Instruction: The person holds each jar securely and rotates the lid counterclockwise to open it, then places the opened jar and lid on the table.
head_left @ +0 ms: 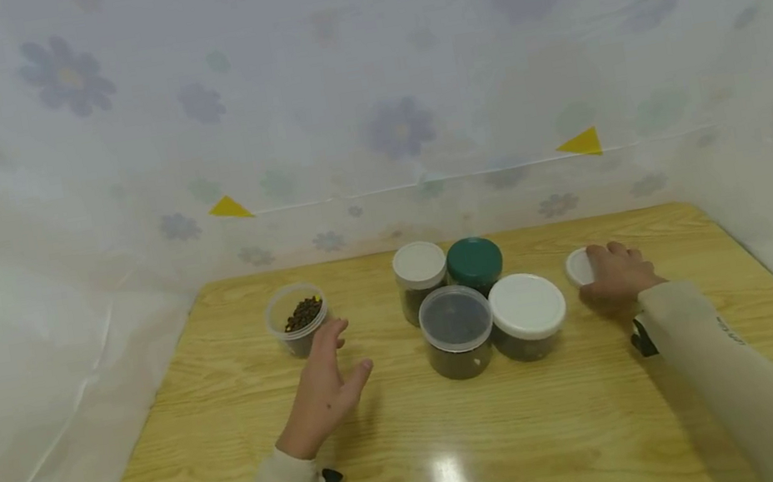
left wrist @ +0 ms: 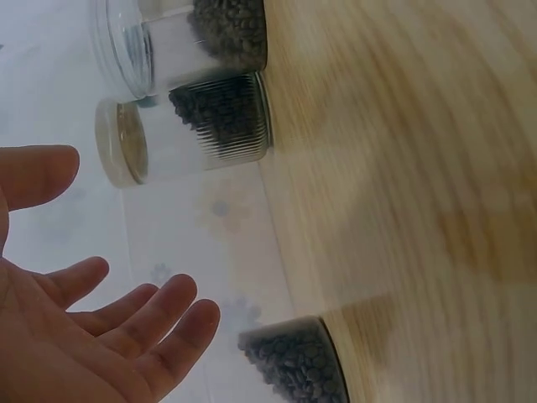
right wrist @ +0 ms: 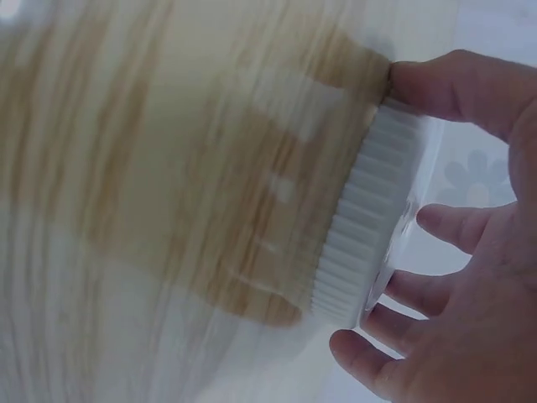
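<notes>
In the head view an uncovered clear plastic jar (head_left: 300, 347) at the left holds small brown pieces (head_left: 304, 313). My left hand (head_left: 322, 390) hovers just right of and in front of that jar, fingers spread and holding nothing. The same left hand (left wrist: 109, 336) appears in its wrist view, with the jar of dark pieces (left wrist: 294, 361) beyond the fingertips. At the right, my right hand (head_left: 615, 274) grips a white lid (head_left: 578, 268) low over the table. Thumb and fingers sit around the ribbed rim of the lid (right wrist: 369, 218) in the right wrist view.
Several jars stand grouped mid-table: a tall white-lidded one (head_left: 420, 265), a green-lidded one (head_left: 475, 261), a clear-topped one (head_left: 459, 339) and a wide white-lidded one (head_left: 528, 311). The wooden table (head_left: 389, 451) meets a flowered white curtain (head_left: 306, 119) behind and at both sides.
</notes>
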The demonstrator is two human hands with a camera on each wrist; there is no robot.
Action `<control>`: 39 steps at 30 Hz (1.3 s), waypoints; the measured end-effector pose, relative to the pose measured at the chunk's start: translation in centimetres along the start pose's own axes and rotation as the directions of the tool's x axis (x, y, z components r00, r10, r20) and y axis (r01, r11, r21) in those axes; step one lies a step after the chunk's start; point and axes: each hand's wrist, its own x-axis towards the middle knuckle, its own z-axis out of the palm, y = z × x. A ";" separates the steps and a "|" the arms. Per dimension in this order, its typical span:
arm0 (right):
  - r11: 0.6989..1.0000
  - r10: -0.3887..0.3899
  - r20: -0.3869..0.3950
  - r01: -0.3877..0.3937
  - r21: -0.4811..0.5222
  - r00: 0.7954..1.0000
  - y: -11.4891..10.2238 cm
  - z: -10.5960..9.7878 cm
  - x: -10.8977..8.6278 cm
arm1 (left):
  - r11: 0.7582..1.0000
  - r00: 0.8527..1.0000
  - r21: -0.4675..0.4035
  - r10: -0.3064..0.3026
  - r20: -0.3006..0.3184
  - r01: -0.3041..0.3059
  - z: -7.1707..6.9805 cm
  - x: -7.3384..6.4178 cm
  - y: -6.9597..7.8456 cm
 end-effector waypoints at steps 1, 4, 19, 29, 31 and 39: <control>1.000 0.000 0.008 0.000 0.003 1.000 0.0 0.0 0.0 | 1.000 1.000 0.001 -0.003 0.004 0.003 0.1 0.0 0.0; 1.000 -0.001 0.027 0.000 0.019 1.000 -0.1 -0.2 -0.1 | 1.000 1.000 0.000 -0.012 0.016 0.012 0.3 -0.1 0.0; 0.963 -0.152 -0.139 0.178 0.202 0.979 -3.4 -4.3 -3.7 | 0.993 0.997 0.090 0.080 -0.009 -0.078 1.5 0.8 0.8; 0.852 -0.281 -0.315 0.387 0.352 0.906 -9.9 -5.1 -8.2 | 0.990 0.993 0.095 0.111 -0.045 -0.107 2.5 1.4 2.2; 0.839 -0.311 -0.320 0.416 0.349 0.895 -11.0 -4.9 -8.7 | 0.991 0.995 0.085 0.101 -0.024 -0.099 2.8 1.6 2.5; 0.790 -0.386 -0.306 0.483 0.378 0.871 -13.1 -3.1 -9.4 | 0.985 0.993 0.134 0.103 0.054 -0.109 4.3 2.2 3.6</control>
